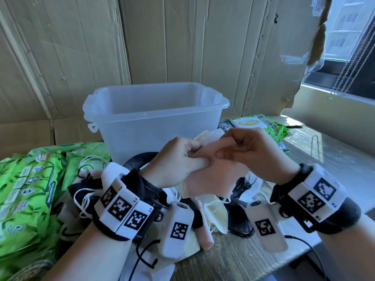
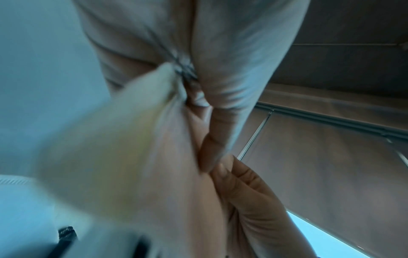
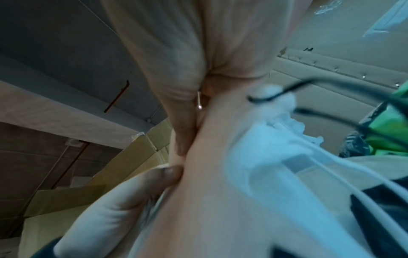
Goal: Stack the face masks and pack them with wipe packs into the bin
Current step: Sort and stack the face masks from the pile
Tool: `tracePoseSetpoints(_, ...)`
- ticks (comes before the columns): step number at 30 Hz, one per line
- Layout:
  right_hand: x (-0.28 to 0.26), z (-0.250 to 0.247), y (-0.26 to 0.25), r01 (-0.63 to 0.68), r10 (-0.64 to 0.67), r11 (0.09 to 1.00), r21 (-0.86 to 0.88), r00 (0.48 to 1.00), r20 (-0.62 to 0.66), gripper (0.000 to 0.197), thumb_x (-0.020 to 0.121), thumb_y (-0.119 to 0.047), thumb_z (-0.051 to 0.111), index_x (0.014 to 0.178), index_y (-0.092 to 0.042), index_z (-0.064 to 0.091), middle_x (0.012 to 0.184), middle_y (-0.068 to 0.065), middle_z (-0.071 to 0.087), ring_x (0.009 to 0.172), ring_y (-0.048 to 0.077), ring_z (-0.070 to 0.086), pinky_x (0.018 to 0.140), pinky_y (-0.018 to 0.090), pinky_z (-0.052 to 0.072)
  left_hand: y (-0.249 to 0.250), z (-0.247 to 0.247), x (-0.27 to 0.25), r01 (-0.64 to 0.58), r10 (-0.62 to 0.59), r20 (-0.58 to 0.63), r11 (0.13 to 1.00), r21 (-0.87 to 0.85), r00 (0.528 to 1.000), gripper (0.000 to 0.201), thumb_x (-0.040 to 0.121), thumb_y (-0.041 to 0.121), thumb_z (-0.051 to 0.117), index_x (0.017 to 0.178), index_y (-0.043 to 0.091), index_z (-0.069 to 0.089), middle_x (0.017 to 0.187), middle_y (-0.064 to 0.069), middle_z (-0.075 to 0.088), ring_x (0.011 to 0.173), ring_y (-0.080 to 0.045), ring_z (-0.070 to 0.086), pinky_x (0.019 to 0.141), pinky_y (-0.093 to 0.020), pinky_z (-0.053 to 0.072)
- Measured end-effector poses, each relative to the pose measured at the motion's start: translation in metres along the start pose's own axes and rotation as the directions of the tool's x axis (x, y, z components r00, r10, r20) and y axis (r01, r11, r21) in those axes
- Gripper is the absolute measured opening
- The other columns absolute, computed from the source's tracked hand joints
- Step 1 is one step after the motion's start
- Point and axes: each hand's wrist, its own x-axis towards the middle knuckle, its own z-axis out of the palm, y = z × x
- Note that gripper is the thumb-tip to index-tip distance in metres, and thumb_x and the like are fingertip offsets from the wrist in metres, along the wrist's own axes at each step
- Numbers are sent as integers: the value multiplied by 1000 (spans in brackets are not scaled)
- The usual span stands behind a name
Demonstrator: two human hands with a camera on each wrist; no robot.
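A pink face mask is held up between both hands, in front of the near wall of the bin. The left hand is curled round a small stack of masks (cream and white edges stick out past its far side), with its thumb pressed on the pink one. The right hand is narrowed to a pinch on the pink mask's upper edge, thumb and forefinger closed on the fabric; the pinch is confirmed in the right wrist view, though blurred.

The bin is translucent, upright, at the far centre of the surface; nothing can be made out inside it.

Loose masks (cream, pink, white, black, ear loops tangled) are heaped on the surface under and near the wrists. Green wipe packs are piled at the left, beside the bin's near-left corner. One more wipe pack lies flat at the far right, just beside the bin.

Cardboard sheets are stood up behind the bin. A window is seen at far right.
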Motion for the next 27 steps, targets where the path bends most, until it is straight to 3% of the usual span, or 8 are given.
tracePoseSetpoints(3,5,-6,0,-65,63,993,98,998,24,65,48,-41,86,107,-37,60,75,37,54,69,21,46,64,38,36,0,0,-1,-9,9,-5,999,31,1000,17,79,4,72,96,4,72,94,-11,73,78,-10,62,85,-38,52)
tracePoseSetpoints(5,9,-7,0,-106,107,993,41,994,-3,82,52,-30,88,126,-28,51,63,28,46,63,22,38,59,37,28,0,1,-1,-34,35,-6,996,82,999,21,72,15,74,93,8,73,92,-12,73,79,-11,62,86,-42,51)
tracePoseSetpoints(11,10,-5,-1,-164,174,983,86,978,-118,36,57,-6,85,85,-12,63,66,25,63,55,17,45,51,28,34,-3,2,1,-119,136,-106,980,157,985,45,66,17,69,109,26,57,100,-2,70,94,-18,65,90,-39,50)
tracePoseSetpoints(13,9,-2,4,-91,88,996,-2,973,-213,27,57,-11,86,65,-21,61,50,-3,54,46,9,36,45,21,28,-4,3,2,-112,134,-146,982,149,980,57,67,16,71,110,40,42,93,-10,69,86,-26,65,83,-46,51)
tracePoseSetpoints(16,6,0,5,22,-74,986,-166,946,-315,31,50,-26,86,53,-36,58,59,-13,43,53,3,35,52,16,28,-4,2,2,-136,152,-151,984,113,977,68,66,19,67,109,58,32,87,-16,68,81,-30,64,82,-50,50)
tracePoseSetpoints(19,4,0,5,99,-165,963,-250,952,-257,30,51,-32,82,66,-38,56,75,-8,46,65,1,43,61,11,33,-5,1,4,-164,176,-142,982,93,974,62,71,10,70,110,47,39,89,-4,70,83,-24,65,84,-47,52)
tracePoseSetpoints(22,5,1,8,113,-164,978,-173,935,-315,31,53,-35,77,74,-37,54,75,-5,51,65,9,45,61,25,39,-7,1,6,-177,182,-134,983,48,974,46,74,7,68,104,35,50,98,20,66,92,-7,62,90,-34,49)
tracePoseSetpoints(27,2,3,5,181,-304,944,-277,805,-510,22,61,-22,75,68,-37,60,68,-9,56,57,9,49,57,28,44,-9,2,6,-182,174,-131,982,-52,976,25,80,19,58,103,22,66,101,1,71,93,-11,62,93,-41,47)
